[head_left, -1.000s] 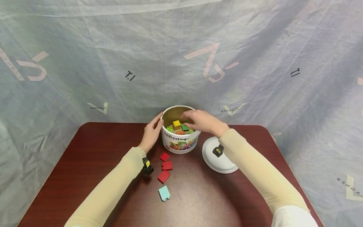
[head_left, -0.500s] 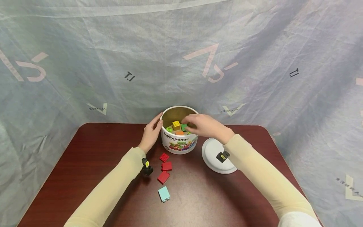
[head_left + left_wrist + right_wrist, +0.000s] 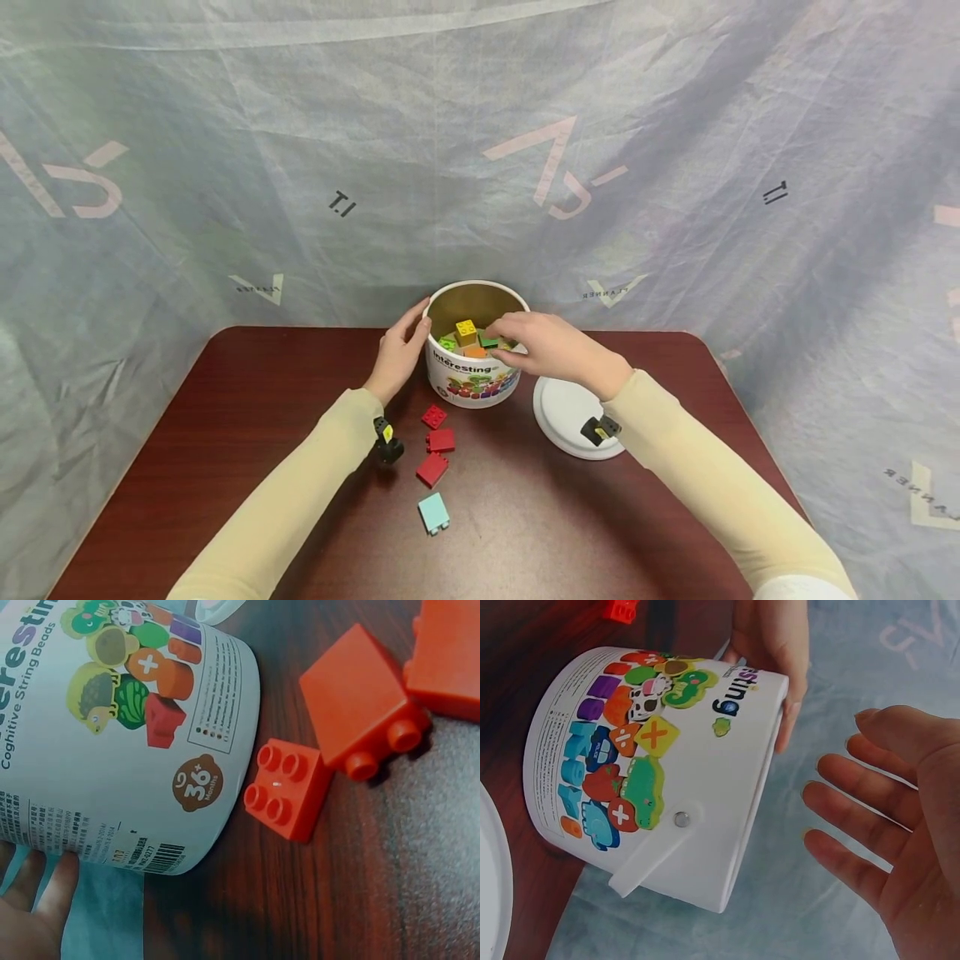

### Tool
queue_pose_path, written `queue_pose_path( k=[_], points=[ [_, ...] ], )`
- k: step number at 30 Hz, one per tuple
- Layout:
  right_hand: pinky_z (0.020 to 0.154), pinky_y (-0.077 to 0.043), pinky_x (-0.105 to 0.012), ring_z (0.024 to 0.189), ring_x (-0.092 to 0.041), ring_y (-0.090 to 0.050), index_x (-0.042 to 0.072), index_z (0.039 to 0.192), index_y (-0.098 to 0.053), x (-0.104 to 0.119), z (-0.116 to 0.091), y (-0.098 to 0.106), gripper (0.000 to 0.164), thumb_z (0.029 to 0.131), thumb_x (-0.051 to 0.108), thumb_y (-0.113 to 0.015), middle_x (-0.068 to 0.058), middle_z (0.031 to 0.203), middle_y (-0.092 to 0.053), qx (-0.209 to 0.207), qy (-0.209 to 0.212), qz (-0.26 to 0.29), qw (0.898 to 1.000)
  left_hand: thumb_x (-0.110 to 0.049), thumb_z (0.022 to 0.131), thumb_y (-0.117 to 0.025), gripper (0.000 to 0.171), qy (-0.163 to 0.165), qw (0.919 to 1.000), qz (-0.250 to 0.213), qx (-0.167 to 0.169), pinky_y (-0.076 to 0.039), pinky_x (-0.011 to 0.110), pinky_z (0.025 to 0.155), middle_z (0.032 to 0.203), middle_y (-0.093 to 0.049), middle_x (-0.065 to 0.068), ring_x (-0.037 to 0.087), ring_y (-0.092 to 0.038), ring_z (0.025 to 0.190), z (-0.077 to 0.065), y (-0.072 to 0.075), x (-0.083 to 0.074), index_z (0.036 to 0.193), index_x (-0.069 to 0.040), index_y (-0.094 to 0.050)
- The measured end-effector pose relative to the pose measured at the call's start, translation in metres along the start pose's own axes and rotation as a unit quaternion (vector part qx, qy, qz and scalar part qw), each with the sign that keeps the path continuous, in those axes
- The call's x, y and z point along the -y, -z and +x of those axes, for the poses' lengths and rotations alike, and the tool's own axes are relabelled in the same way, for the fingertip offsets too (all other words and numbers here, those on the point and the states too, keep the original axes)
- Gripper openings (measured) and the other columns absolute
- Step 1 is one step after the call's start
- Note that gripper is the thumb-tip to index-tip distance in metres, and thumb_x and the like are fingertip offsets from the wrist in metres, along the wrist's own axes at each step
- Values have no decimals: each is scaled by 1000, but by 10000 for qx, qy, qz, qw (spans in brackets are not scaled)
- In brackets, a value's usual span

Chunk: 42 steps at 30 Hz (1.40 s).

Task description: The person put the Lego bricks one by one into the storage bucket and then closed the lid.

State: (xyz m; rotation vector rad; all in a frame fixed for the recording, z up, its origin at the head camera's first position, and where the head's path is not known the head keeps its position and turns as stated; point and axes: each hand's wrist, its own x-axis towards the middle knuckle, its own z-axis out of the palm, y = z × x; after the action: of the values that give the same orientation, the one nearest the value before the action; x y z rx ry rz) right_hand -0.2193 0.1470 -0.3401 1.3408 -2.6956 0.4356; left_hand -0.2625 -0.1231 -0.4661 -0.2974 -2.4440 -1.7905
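A white bucket [image 3: 474,390] with printed toy pictures stands at the back middle of the table. My left hand [image 3: 396,357] rests against its left side, fingers fairly straight, thumb at the rim. Over the right part of the opening is my right hand [image 3: 553,348], its fingertips reaching in above the blocks. The right wrist view shows that hand [image 3: 907,817] with spread, relaxed fingers and nothing in them, apart from the bucket wall. Inside the bucket lie a yellow block [image 3: 466,335], a green block [image 3: 487,341], an orange block [image 3: 475,353] and light green ones.
Left of centre, in front of the bucket, lie a small red brick [image 3: 433,416], a second red brick [image 3: 441,440], a third red brick [image 3: 432,469] and a light blue brick [image 3: 434,512]. A white lid [image 3: 562,417] lies right, partly under my right forearm. A grey curtain [image 3: 480,167] hangs behind.
My right hand has drawn back slightly toward me and to the right over the bucket opening. The left hand, the bucket and the loose bricks have stayed in place.
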Motion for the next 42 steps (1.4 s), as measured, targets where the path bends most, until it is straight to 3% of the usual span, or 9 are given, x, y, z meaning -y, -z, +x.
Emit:
queue_pose_path(
  k=[7,14,21,27,35,42],
  points=[
    [82,-58,-37,94,-17,-68,9,119,-73,9,-9,0,23,98,17,-74,-1,108,-72,-185,256,-7,9995,-36,110,-53,50,66,9999,120,-38,-37,52,121,163,-44,1,24,-37,152,0,1,1,159,-27,-47],
    [79,-58,-35,87,-16,-65,7,118,-72,17,-15,-11,24,96,17,-75,-4,106,-72,-44,428,-13,9991,-42,110,-52,50,32,9999,146,-41,-40,51,118,162,-45,1,24,-40,150,0,1,1,159,-29,-47],
    [82,-59,-34,91,-15,-67,10,117,-72,26,-20,-24,23,96,18,-76,-2,108,-72,-116,763,8,9970,-37,111,-50,47,171,9999,-17,-8,-50,48,110,161,-47,2,23,-48,144,0,1,-1,158,-30,-48],
    [88,-59,-35,101,-17,-69,13,117,-72,32,-22,-36,24,95,19,-77,-1,110,-73,-205,1019,-46,9946,-36,111,-51,47,53,9999,-101,21,-54,48,105,161,-47,2,24,-50,142,2,3,0,157,-28,-49],
    [96,-56,-34,107,-18,-68,12,121,-71,43,-24,-49,26,97,22,-74,0,114,-71,43,1103,-130,9938,-35,110,-53,49,129,9990,-310,308,-55,53,102,158,-49,11,31,-54,138,3,7,-3,159,-26,-48],
    [95,-57,-32,106,-16,-69,13,123,-70,52,-26,-64,26,99,24,-72,1,115,-71,263,1161,-16,9929,-39,110,-53,51,156,9990,-255,335,-56,51,101,156,-51,14,30,-56,136,3,8,-1,159,-27,-47]
  ],
)
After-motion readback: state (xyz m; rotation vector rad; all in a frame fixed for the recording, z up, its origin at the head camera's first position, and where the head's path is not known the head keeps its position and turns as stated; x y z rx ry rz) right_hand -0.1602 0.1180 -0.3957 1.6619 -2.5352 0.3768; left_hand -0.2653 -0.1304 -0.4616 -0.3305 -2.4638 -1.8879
